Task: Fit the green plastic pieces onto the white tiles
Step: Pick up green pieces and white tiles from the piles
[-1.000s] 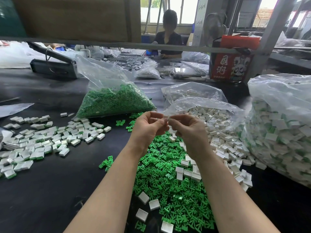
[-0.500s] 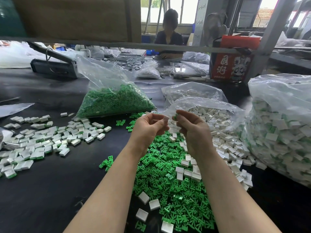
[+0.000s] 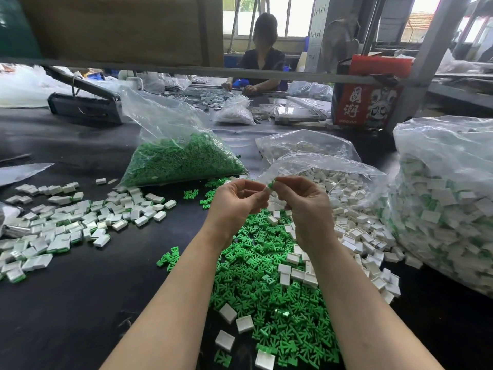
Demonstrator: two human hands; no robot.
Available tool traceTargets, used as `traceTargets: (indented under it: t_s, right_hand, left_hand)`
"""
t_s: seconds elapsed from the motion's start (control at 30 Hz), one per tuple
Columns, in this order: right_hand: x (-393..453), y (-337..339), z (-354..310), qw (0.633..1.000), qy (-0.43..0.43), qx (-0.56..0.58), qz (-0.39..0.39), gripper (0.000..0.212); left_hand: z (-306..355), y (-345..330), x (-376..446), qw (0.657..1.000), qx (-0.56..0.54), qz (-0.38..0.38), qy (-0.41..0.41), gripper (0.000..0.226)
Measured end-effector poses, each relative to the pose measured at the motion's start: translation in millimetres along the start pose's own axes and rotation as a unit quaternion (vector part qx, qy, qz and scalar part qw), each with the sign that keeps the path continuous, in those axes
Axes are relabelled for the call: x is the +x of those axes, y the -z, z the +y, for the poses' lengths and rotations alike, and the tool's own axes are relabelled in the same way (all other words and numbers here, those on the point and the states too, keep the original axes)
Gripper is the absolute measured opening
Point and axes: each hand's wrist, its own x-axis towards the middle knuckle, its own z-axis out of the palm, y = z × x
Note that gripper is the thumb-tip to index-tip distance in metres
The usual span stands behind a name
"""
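both hands raised over loose green plastic pieces [image 3: 266,276] on black surface [image 3: 66,303]
left hand [image 3: 237,201] grip curled, contents hidden; right hand [image 3: 304,204] grip pinches small green plastic piece [image 3: 271,185].

The left hand [image 3: 237,201] curls its fingers inward, hiding whatever they hold; a white tile cannot be made out there. Only a sliver of a green piece [image 3: 271,185] shows at the right hand [image 3: 304,204] fingertips. The big bag of finished tiles [image 3: 448,198] runs off the right edge. The forearms hide part of the green pile [image 3: 261,276].
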Motion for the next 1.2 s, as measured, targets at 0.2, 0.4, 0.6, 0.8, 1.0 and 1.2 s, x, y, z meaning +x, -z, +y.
traceTargets:
  t_s: [0.2, 0.4, 0.6, 0.8, 1.0, 1.2]
  right_hand:
    - [-1, -1, 0, 0.999, 0.019, -0.028, 0.000, 0.009]
    - [0, -2, 4, 1.000, 0.004, -0.025, 0.010, 0.007]
    - [0, -4, 11, 0.997, -0.037, 0.039, 0.054, 0.010]
    - [1, -1, 10, 0.996, 0.026, -0.079, 0.016, 0.004]
    - [1, 0, 6, 0.987, 0.027, -0.156, -0.017, 0.007]
    - [-1, -4, 8, 0.965, 0.009, -0.248, -0.081, 0.033]
  left_hand:
    - [-1, 2, 0, 0.999, 0.028, 0.009, -0.025, 0.005]
    - [-3, -1, 1, 0.999, 0.023, 0.025, -0.032, 0.011]
    - [-7, -6, 1, 0.999, -0.009, 0.040, 0.001, 0.004]
    - [-3, -3, 0, 0.999, 0.022, 0.038, -0.021, 0.003]
    - [-2, 0, 0, 0.997, 0.068, 0.022, -0.038, 0.004]
    - [-6, 0, 1, 0.998, 0.065, 0.003, -0.016, 0.003]
